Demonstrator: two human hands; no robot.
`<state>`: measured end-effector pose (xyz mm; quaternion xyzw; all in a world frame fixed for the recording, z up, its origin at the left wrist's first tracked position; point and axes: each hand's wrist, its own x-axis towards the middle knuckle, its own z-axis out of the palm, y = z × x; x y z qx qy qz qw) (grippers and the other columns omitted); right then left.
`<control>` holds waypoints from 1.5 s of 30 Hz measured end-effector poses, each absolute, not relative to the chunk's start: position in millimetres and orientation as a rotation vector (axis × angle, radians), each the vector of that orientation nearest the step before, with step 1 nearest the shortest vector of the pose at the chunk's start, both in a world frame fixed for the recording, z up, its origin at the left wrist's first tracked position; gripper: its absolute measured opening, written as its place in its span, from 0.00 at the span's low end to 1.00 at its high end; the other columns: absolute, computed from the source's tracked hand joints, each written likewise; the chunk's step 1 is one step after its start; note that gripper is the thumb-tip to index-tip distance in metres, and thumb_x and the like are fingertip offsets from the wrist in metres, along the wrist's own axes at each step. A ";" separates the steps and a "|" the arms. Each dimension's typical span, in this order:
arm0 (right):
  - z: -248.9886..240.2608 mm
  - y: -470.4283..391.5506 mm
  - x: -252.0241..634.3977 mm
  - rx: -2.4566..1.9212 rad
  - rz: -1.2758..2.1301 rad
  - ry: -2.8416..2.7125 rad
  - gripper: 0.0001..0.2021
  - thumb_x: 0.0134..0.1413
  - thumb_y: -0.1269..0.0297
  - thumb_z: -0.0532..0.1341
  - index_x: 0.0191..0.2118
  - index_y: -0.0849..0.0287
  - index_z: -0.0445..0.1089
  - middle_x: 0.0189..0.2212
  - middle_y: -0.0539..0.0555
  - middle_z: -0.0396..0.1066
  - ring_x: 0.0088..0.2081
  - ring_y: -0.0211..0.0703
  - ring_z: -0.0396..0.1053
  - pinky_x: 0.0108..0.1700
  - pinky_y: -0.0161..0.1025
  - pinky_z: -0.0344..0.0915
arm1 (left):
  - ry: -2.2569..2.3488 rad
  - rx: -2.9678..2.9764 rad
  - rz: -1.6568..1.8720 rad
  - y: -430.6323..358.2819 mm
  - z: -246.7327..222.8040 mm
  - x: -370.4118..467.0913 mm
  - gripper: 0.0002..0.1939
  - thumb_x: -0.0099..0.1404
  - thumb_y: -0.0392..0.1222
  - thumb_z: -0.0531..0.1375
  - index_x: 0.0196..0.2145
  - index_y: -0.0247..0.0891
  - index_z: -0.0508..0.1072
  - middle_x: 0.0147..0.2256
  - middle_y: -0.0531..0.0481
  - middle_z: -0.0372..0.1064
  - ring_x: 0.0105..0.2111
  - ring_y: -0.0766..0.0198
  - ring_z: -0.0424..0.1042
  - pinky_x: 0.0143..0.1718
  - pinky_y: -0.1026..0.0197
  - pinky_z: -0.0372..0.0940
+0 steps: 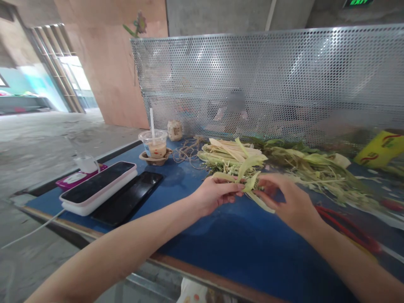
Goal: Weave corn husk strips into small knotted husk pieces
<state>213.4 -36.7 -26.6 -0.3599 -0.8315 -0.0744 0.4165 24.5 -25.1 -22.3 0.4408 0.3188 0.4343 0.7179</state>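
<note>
Pale green strips that look like corn husk (246, 171) are pinched in my left hand (217, 193), thumb on top. My right hand (285, 200) curls its fingers and thumb around the other side of the same husk strips; one loose end hangs below, between the hands. Its fingertips are partly blurred and hidden by the husk. Just behind my hands lies a pile of husk and stalk pieces (217, 152) on the blue tabletop (227, 252). A wider heap of loose leaves and shreds (315, 170) spreads to the right.
On the left are a black phone (129, 198), a white-edged device (97, 187), a purple box (80, 176) and a drink cup (154, 143) in a cardboard holder. Tangled twine (189, 151) lies behind. Red-handled tool (347, 227) and yellow package (380, 148) are right. A perforated metal panel (268, 75) closes the back.
</note>
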 end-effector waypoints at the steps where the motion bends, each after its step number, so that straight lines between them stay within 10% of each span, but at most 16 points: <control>1: -26.1 -35.7 215.5 -0.807 -0.339 -2.105 0.10 0.51 0.68 0.58 0.41 0.55 0.62 0.31 0.53 0.69 0.30 0.40 0.69 0.31 0.36 0.66 | 0.721 0.958 0.943 -24.8 -22.0 24.2 0.12 0.42 0.35 0.67 0.27 0.30 0.75 0.19 0.51 0.68 0.21 0.73 0.66 0.19 0.73 0.57; 6: -18.0 -42.4 214.8 -0.592 -0.564 -2.195 0.07 0.51 0.73 0.58 0.36 0.54 0.66 0.29 0.52 0.68 0.30 0.40 0.66 0.34 0.39 0.63 | 0.799 0.903 0.868 -26.9 -21.1 26.3 0.11 0.40 0.35 0.68 0.25 0.28 0.75 0.19 0.50 0.69 0.19 0.74 0.67 0.19 0.73 0.59; 16: -24.7 -45.8 195.8 -1.194 0.259 -1.908 0.07 0.44 0.62 0.62 0.22 0.57 0.65 0.20 0.48 0.67 0.23 0.38 0.64 0.26 0.35 0.62 | 0.769 1.375 0.975 -32.4 -26.1 28.3 0.05 0.44 0.34 0.64 0.21 0.30 0.72 0.18 0.53 0.68 0.18 0.72 0.63 0.19 0.68 0.61; 25: -36.0 -36.4 198.8 -1.252 0.769 -1.704 0.19 0.41 0.55 0.62 0.40 0.60 0.66 0.35 0.55 0.70 0.35 0.46 0.68 0.33 0.41 0.65 | 0.784 1.435 0.905 -36.0 -20.7 28.1 0.01 0.48 0.32 0.61 0.21 0.32 0.72 0.19 0.55 0.66 0.15 0.74 0.63 0.20 0.68 0.61; 35: -26.6 -51.3 198.3 -0.773 -0.351 -2.039 0.07 0.52 0.72 0.57 0.35 0.55 0.69 0.33 0.54 0.70 0.37 0.45 0.65 0.40 0.44 0.61 | 0.691 1.228 0.847 -39.5 -22.5 31.4 0.11 0.43 0.39 0.66 0.23 0.29 0.73 0.21 0.51 0.67 0.19 0.71 0.65 0.21 0.65 0.63; 45: -22.0 -49.8 200.5 -0.758 -0.314 -2.323 0.14 0.54 0.74 0.51 0.44 0.55 0.66 0.34 0.56 0.66 0.35 0.43 0.65 0.35 0.38 0.65 | 0.693 1.040 0.824 -38.8 -24.4 31.5 0.15 0.38 0.41 0.68 0.21 0.28 0.71 0.18 0.51 0.65 0.18 0.71 0.64 0.20 0.65 0.64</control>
